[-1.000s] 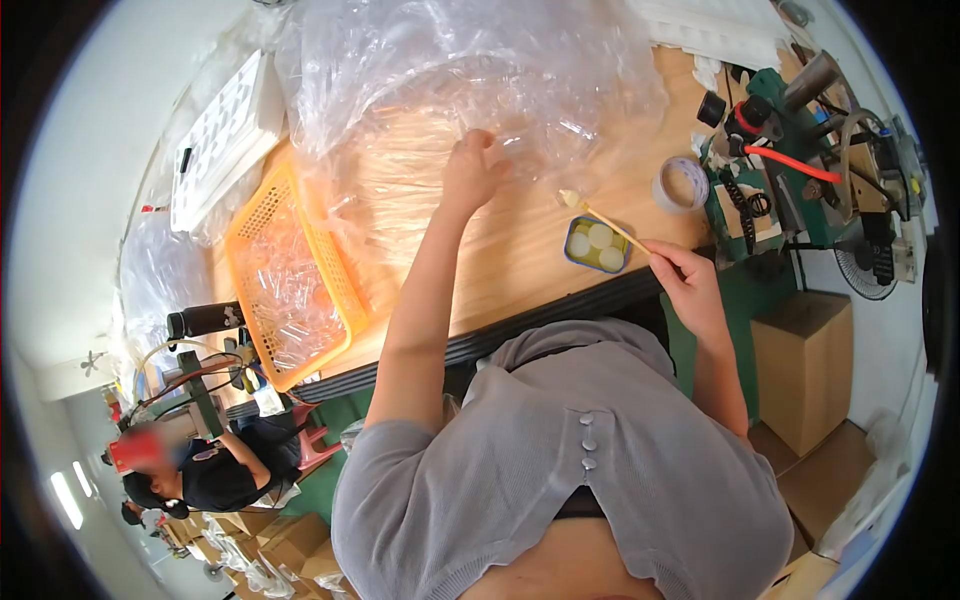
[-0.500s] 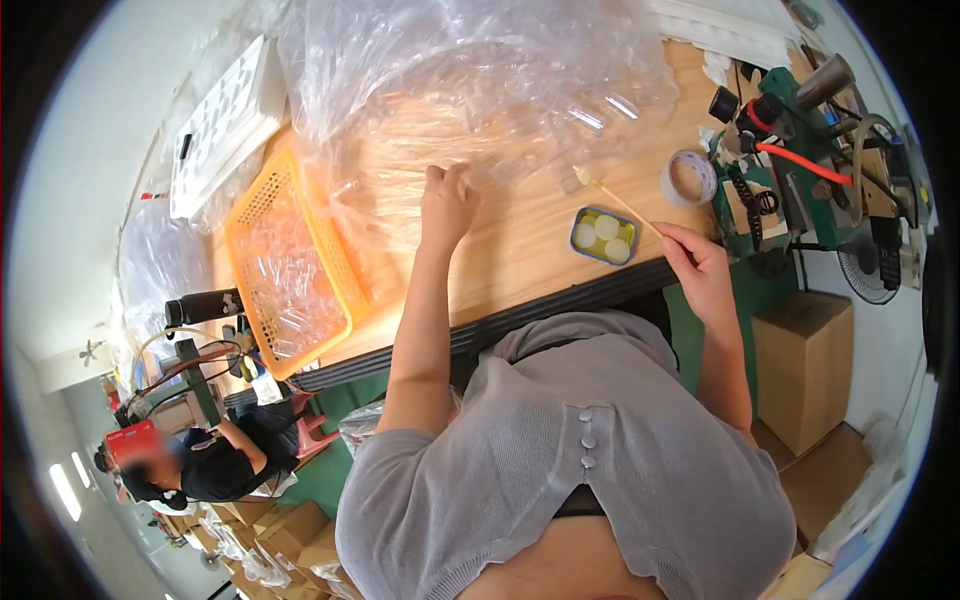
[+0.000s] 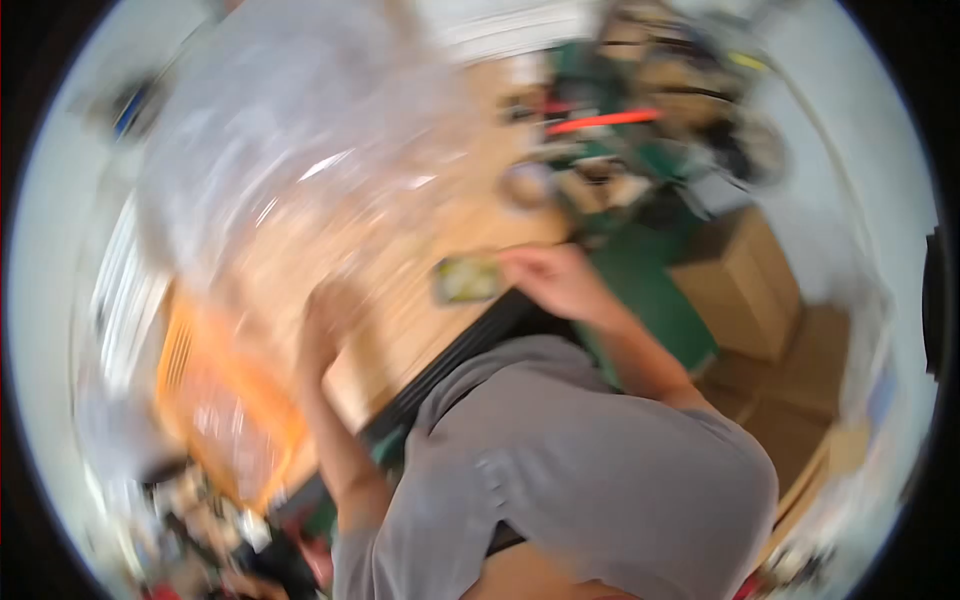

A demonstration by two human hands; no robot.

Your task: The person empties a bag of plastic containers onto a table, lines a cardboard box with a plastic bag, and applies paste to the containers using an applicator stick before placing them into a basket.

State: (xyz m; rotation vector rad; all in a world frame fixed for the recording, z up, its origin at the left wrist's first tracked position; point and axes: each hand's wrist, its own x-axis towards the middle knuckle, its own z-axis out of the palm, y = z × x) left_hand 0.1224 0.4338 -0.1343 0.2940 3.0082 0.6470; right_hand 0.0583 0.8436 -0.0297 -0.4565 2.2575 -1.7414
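Note:
Motion blur smears the whole view. My left hand (image 3: 332, 308) is over the wooden table, by the near edge of the clear plastic film (image 3: 300, 130); its fingers are too smeared to read. My right hand (image 3: 548, 276) is pinched at the table's front edge, just right of a small tin (image 3: 467, 278) with pale round pieces in it. The thin stick seen in that pinch a moment ago is lost in the blur.
An orange basket (image 3: 225, 400) of clear plastic pieces is at the left. A tape roll (image 3: 528, 185) lies beyond the tin, near a green machine (image 3: 580, 90) with a red hose (image 3: 605, 121). Cardboard boxes (image 3: 745, 285) stand at the right, below table level.
The view has swung round, so table, basket, tin and machine appear further left and tilted. My right hand now appears close beside the tin. The picture has become heavily blurred.

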